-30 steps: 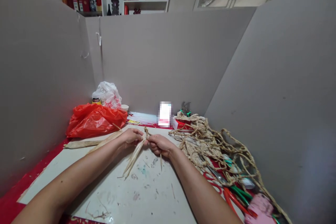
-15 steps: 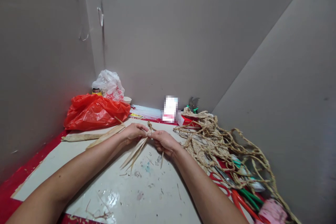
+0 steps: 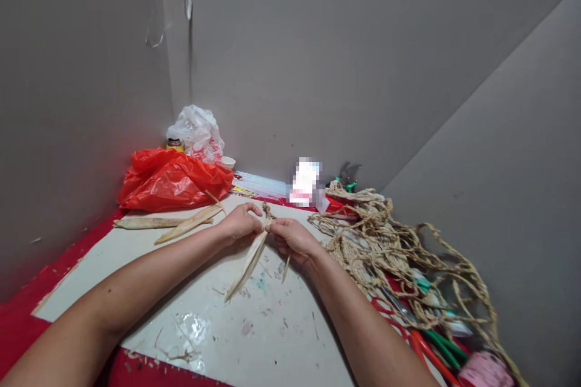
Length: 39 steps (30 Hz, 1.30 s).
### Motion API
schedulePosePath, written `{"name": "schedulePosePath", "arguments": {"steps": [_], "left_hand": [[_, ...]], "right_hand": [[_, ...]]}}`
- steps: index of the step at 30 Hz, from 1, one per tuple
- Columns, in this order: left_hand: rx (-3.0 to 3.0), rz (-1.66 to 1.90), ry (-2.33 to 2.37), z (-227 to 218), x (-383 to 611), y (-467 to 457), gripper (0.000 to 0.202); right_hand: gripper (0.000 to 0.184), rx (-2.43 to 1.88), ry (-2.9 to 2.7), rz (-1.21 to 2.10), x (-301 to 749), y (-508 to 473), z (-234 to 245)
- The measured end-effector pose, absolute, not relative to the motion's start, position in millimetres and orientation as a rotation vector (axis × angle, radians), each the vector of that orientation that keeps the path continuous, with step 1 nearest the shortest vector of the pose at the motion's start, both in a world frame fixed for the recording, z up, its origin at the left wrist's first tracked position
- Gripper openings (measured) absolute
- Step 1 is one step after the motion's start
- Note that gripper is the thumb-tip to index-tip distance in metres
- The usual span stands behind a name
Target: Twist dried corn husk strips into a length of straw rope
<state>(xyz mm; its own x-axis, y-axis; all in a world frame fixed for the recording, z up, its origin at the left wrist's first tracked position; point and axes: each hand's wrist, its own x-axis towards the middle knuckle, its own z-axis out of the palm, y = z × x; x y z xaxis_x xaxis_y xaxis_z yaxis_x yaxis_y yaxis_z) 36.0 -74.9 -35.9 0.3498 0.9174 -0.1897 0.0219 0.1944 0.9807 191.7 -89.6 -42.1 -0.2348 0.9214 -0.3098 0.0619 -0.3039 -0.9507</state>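
My left hand point(image 3: 240, 225) and my right hand point(image 3: 290, 239) meet over the middle of a pale work board point(image 3: 149, 281). Both pinch a bundle of dried husk strips point(image 3: 249, 260), fingers closed round its twisted top end, which pokes up between the thumbs. The loose strip tails hang down toward me and rest on the board. A thin single strip sticks out below the right hand.
A red plastic bag point(image 3: 175, 180) and a white bag point(image 3: 197, 133) sit at the back left, with loose husks point(image 3: 181, 227) beside them. A heap of braided husk rope point(image 3: 390, 242) fills the right side, over red and green-handled tools point(image 3: 422, 344). Grey partition walls close in all round.
The view has tilted down and shifted; the shelves at the top are out of sight. Both hands stay pinched on the husk bundle with small finger shifts, the left fingers curling higher.
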Motion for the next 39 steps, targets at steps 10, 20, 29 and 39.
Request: {"name": "schedulePosePath", "arguments": {"steps": [10, 20, 29, 39], "left_hand": [[1.309, 0.997, 0.74, 27.8, 26.5, -88.2, 0.03], [1.653, 1.416, 1.19, 147.8, -82.3, -108.1, 0.019], [2.321, 0.539, 1.588, 24.2, -31.4, -90.4, 0.017], [1.689, 0.473, 1.095, -36.9, 31.8, -72.9, 0.02]], "right_hand": [[0.017, -1.486, -1.321, 1.498, 193.2, -85.2, -50.6], [0.013, -1.514, -1.408, 1.545, 197.7, -82.4, -54.6], [0.023, -1.426, -1.404, 1.671, 198.0, -85.9, -46.5], [0.029, -1.251, -1.271, 1.827, 209.2, -81.6, -46.7]]}}
